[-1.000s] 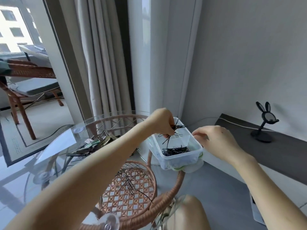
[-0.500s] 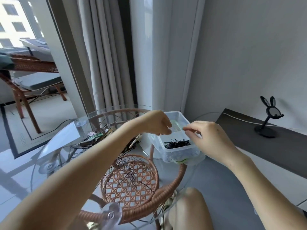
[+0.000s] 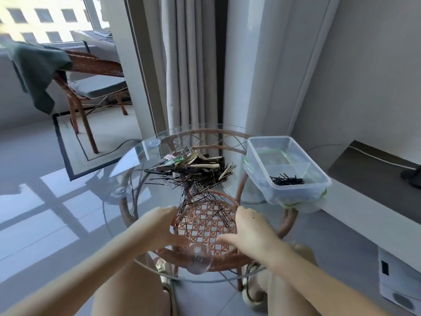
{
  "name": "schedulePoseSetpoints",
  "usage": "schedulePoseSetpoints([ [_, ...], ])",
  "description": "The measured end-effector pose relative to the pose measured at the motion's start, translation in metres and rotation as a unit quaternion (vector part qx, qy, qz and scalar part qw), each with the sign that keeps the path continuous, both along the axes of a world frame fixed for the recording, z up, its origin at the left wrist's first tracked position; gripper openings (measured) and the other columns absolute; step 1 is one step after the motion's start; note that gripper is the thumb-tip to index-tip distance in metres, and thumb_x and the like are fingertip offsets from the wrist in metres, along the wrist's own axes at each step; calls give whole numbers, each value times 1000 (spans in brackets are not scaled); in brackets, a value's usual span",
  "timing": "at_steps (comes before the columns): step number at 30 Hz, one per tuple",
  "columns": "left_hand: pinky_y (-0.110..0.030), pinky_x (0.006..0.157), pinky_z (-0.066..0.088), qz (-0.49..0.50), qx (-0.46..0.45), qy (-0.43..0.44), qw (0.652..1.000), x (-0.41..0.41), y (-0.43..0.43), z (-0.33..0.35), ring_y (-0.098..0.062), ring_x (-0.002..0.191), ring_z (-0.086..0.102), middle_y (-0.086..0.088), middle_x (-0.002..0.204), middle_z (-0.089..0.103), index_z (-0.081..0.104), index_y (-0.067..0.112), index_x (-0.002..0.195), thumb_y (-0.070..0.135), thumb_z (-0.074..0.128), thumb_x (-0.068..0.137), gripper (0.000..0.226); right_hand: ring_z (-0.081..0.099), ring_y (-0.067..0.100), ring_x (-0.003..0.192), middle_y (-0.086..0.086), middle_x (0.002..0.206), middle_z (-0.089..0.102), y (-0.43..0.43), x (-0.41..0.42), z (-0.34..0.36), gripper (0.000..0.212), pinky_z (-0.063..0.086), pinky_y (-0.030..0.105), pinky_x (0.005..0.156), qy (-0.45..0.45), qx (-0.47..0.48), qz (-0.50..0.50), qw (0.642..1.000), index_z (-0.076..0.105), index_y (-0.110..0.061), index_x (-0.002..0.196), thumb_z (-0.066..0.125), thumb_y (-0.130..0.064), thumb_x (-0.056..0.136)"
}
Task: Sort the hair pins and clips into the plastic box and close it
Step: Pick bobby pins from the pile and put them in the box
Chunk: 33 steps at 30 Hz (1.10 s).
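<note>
— What holds what here?

— A round glass table carries everything. At its right edge stands the clear plastic box, open on top, with a small black bundle of hair pins in its near corner. A green-edged lid seems to lie under it.

— And the unsorted lot?

— A pile sits mid-table, left of the box. The larger clips are at the far side, and thin black pins fan out toward the person.

— The hands?

— The left hand and right hand are at the near side of the glass, facing one another, with the nearest stray pins between them. Both have loosely curved fingers and spread thumbs, and I can see nothing clasped in either. The left fingertips lie just beside the pin ends. The box stands beyond the right hand, apart from it.

— Anything unclear?

— Whether any fingertip touches a pin, because blur hides it. The woven shelf under the glass makes the thin pins hard to pick out. A dark stand is cut off at the right edge.
</note>
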<state>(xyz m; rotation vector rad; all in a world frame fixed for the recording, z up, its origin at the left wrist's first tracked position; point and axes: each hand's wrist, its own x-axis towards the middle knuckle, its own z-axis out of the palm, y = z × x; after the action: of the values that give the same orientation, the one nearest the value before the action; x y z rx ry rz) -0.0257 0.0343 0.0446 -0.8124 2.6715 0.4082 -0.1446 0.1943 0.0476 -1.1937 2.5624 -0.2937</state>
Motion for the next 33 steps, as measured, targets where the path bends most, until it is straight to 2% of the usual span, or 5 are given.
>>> schedulePoseSetpoints([
  [6, -23, 64, 49, 56, 31, 59, 996, -22, -7, -8, -16, 75, 58, -2, 89, 61, 54, 9, 100, 35, 60, 84, 31, 65, 28, 90, 16, 103, 67, -55, 6, -12, 3, 55, 32, 73, 2, -35, -28, 999, 56, -5, 87, 57, -6, 90],
  [9, -24, 67, 52, 68, -3, 96, 993, -40, -14, -10, -14, 72, 60, -2, 88, 62, 55, 8, 94, 31, 57, 88, 23, 64, 28, 90, 9, 86, 62, -81, -1, -9, 22, 45, 32, 68, 1, -50, -49, 998, 45, -9, 71, 50, 0, 90],
  [13, -35, 72, 57, 96, 41, 172, 980, -50, -22, -6, -22, 74, 68, -9, 86, 71, 57, 4, 93, 26, 50, 92, 23, 62, 27, 87, 4, 64, 46, -93, -12, -3, 32, 40, 41, 84, -38, -90, -71, 993, 43, -9, 64, 48, -19, 94],
  [24, -38, 82, 54, 170, 44, 226, 958, -38, -76, -11, -26, 101, 61, -10, 116, 62, 56, 9, 116, -4, 45, 84, 36, 43, 28, 107, 18, 119, 45, -151, 5, -29, 111, 38, 33, 56, 136, 22, -137, 981, 34, 1, 126, 28, -90, 62],
  [33, -29, 71, 46, 210, 56, 276, 936, -38, -73, -21, -19, 87, 54, -6, 105, 63, 59, 10, 108, -7, 41, 78, 39, 51, 29, 102, 16, 120, 50, -159, 1, -40, 34, 38, 32, 66, 141, -80, -123, 979, 42, -9, 120, 45, -31, 93],
])
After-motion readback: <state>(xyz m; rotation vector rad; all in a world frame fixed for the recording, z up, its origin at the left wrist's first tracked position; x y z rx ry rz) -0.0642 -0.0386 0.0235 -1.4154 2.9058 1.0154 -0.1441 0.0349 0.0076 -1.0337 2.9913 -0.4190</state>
